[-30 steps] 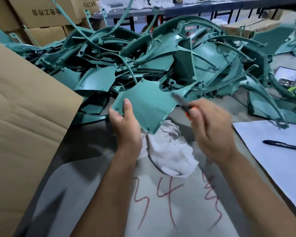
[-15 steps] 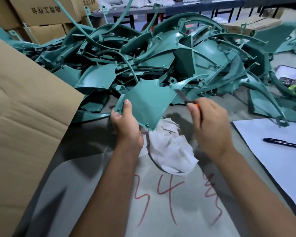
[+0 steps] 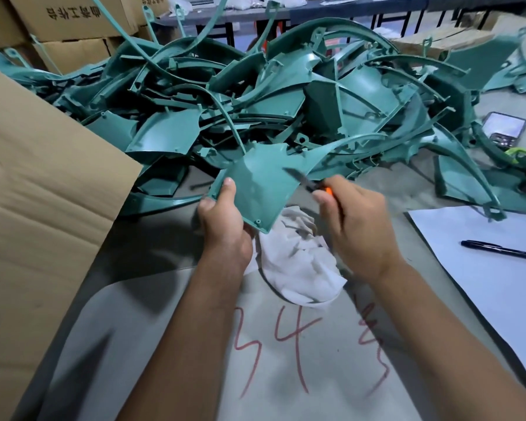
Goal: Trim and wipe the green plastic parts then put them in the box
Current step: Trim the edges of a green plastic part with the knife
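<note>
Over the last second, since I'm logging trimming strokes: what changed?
The right hand drew the knife up along the right edge of the green part, its blade now lying over the panel. The left hand kept its grip on the part's lower left corner; the white cloth stayed beneath; the pen stayed put.

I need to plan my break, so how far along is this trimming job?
Early, nothing visibly finished. In hand: the left hand grips a green panel while the right hand trims with an orange-handled knife. Left: wiping with the white rag, boxing, and the big pile.
</note>
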A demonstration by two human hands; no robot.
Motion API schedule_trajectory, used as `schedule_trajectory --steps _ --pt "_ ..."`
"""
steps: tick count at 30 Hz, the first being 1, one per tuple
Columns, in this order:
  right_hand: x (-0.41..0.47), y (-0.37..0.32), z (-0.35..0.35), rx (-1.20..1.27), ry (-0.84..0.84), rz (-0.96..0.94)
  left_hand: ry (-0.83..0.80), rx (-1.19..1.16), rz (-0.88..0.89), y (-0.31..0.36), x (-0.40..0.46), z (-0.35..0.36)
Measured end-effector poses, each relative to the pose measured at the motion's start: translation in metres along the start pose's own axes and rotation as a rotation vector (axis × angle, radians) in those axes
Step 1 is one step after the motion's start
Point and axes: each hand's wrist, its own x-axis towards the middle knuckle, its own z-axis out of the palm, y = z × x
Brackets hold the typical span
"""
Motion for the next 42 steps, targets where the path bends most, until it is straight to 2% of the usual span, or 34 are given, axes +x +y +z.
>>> schedule_trajectory --steps 8,15,17,20,24,26,29,34,42 --pt "0.006 0.021 -0.015 -0.01 0.267 0.253 -0.12 0.027 -0.065 0.005 -0.002 -0.009" --pt "0.006 0.05 -0.03 -0.075 0.344 0.549 -0.121 0.038 -0.044 0.015 0.006 -0.023" --pt "0.007 0.051 -0.036 -0.09 0.374 0.583 -0.105 0.007 -0.017 0.017 0.008 -0.024" --pt "0.007 0.03 -0.032 -0.028 0.295 0.363 -0.014 -0.035 0.025 0.017 0.012 -0.019" --pt "0.001 -0.012 -0.006 0.093 -0.066 -0.014 0.05 -0.033 0.009 0.01 0.013 -0.012" --pt "-0.003 -0.021 0.002 0.111 -0.218 -0.085 0.052 -0.045 0.013 0.009 0.014 -0.01" --pt "-0.005 -0.025 0.007 0.084 -0.314 -0.117 0.053 -0.062 -0.015 0.009 0.012 -0.007" --pt "-0.005 -0.02 0.01 0.014 -0.32 -0.077 0.047 -0.06 -0.094 0.007 0.008 -0.006" --pt "0.001 0.001 -0.007 0.028 -0.015 0.129 -0.067 -0.012 -0.207 0.008 -0.001 -0.008"
